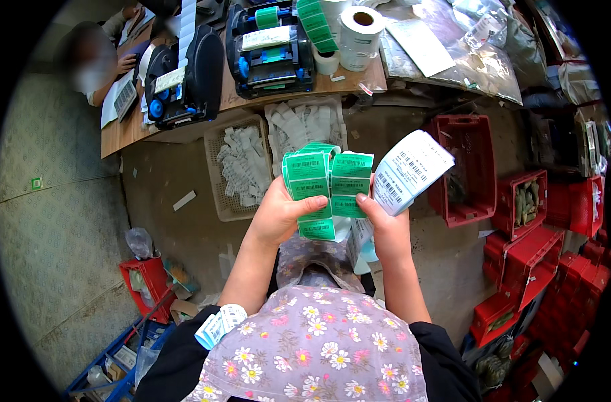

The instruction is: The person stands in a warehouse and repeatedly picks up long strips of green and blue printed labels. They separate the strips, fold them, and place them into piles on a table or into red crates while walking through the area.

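My left hand grips a folded strip of green barcode labels, its thumb pressed across the front. Beside it, a shorter green label strip is pinched under the thumb of my right hand. That same hand also holds a thick folded bundle of white barcode labels, fanned out to the right. The two green strips lie side by side, almost touching. Below them hangs a further white label strip, partly hidden by my right hand. The printing on the labels is too small to make out fully.
Two label printers stand on a wooden table ahead, beside white label rolls. Below are baskets of paper strips. Red plastic crates line the right. Another person's hand rests at the far left.
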Tool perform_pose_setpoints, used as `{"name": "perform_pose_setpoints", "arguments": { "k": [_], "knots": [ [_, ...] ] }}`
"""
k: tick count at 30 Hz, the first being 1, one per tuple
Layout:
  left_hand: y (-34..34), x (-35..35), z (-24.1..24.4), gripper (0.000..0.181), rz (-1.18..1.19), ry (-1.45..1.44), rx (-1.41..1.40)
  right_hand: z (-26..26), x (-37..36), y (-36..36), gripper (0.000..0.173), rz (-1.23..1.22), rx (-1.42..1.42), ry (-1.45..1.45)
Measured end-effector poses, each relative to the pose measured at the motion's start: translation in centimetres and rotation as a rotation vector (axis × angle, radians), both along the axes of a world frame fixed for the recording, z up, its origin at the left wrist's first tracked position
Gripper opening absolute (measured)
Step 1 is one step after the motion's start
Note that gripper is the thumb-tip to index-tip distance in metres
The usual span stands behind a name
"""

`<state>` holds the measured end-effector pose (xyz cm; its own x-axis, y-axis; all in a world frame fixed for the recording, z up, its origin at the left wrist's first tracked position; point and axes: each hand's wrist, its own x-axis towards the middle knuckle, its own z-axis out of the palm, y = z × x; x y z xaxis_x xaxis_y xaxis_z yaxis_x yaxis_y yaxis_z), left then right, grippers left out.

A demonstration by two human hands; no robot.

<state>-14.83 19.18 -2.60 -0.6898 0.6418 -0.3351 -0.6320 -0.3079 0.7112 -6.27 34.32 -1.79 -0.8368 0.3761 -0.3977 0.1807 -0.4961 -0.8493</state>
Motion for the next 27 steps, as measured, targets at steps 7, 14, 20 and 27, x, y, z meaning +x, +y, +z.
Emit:
{"name": "perform_pose_setpoints", "arguments": {
  "k": [7,14,20,27],
  "knots": [
    [0.7,1.7,0.7,0.038,-0.098,0.027,-0.076,0.3,3.1,-0.1,0.037,-0.083,-0.187,-0.026],
    [-0.9,3.7,1.6,0.034,-0.215,0.113,-0.207,1.3,7.3,-4.7,0.046,-0.19,-0.077,0.074],
    [-2.0,6.3,2.5,0.03,-0.439,0.138,-0.142,2.5,12.4,-9.5,0.047,-0.411,-0.049,0.132],
    [0.6,11.3,4.5,0.032,-0.63,0.193,-0.075,3.9,20.8,-10.6,0.027,-0.62,0.064,0.168]
  ]
}}
